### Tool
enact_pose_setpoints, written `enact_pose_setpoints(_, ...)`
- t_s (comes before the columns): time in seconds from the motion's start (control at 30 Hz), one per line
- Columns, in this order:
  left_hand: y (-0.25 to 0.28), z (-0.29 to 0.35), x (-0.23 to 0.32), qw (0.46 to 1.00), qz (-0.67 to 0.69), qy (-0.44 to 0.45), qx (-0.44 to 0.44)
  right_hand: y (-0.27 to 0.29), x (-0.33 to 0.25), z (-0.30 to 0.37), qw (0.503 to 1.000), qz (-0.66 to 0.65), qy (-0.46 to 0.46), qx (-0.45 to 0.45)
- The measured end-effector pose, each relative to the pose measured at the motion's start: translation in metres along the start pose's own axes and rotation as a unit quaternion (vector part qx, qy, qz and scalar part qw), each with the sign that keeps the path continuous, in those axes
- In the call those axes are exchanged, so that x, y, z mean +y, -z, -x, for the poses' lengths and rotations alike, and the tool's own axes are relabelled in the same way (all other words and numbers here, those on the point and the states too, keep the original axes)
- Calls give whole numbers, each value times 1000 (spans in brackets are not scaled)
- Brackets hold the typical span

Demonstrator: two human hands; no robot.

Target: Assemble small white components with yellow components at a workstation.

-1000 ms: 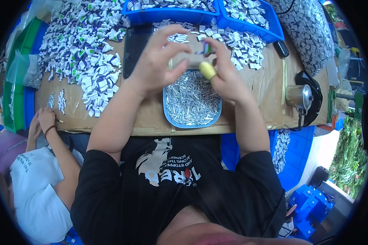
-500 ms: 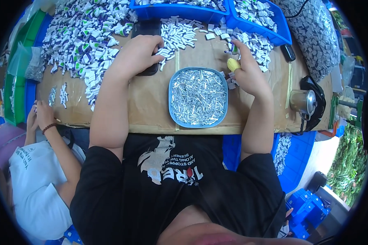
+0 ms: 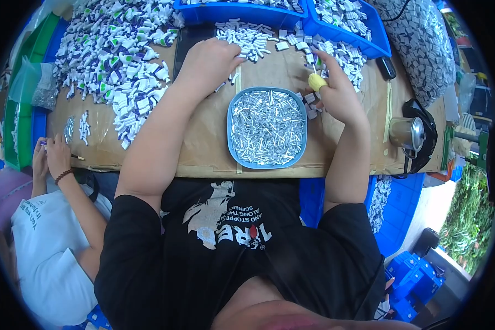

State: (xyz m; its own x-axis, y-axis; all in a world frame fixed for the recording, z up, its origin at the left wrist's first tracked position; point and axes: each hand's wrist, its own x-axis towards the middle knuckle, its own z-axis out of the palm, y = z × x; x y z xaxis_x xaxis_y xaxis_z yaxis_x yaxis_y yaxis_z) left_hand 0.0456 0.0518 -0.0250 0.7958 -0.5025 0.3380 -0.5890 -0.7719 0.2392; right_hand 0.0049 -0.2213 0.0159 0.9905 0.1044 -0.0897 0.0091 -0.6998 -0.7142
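Note:
My left hand [image 3: 212, 63] is curled, its fingers down at a pile of small white finger-shaped plastic pieces [image 3: 247, 39]; anything in its fingertips is hidden. Beneath it lies a dark flat case [image 3: 194, 38]. My right hand [image 3: 341, 96] pinches a small, pale, partly purple piece [image 3: 314, 59] between index finger and thumb, with a thin light stick showing below it. A yellow cover [image 3: 317, 82] sits at the thumb end. Between my forearms stands a light-blue square tub [image 3: 231, 144] full of short silvery metal pins [image 3: 267, 126]. Small white block pieces [image 3: 342, 58] lie by my right hand.
A large heap of white, purple and green pieces [image 3: 115, 55] covers the table's left. Blue bins [image 3: 377, 47] stand along the back. At right are a metal mug [image 3: 407, 133], a black device [image 3: 386, 67] and a filled clear bag [image 3: 415, 49]. A co-worker's hands [image 3: 55, 157] work at left.
My left hand has moved right and slightly farther away, over the finger-shaped pieces. My right hand has shifted only slightly; the piece in its pinch has turned, showing a thin light stick.

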Motion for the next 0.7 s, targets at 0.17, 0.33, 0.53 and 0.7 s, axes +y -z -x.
enact_pose_setpoints(0.17,1,3,3,999,23,1,27,0,-16,8,990,-82,-51,-106)
enact_pose_setpoints(0.33,15,6,17,983,169,56,46,-4,-13,8,989,-104,-62,-81)
enact_pose_setpoints(0.53,13,8,37,846,503,179,-21,-6,3,6,998,23,36,-42)
enact_pose_setpoints(0.7,16,7,50,822,534,186,-68,-6,0,9,995,61,54,-51)
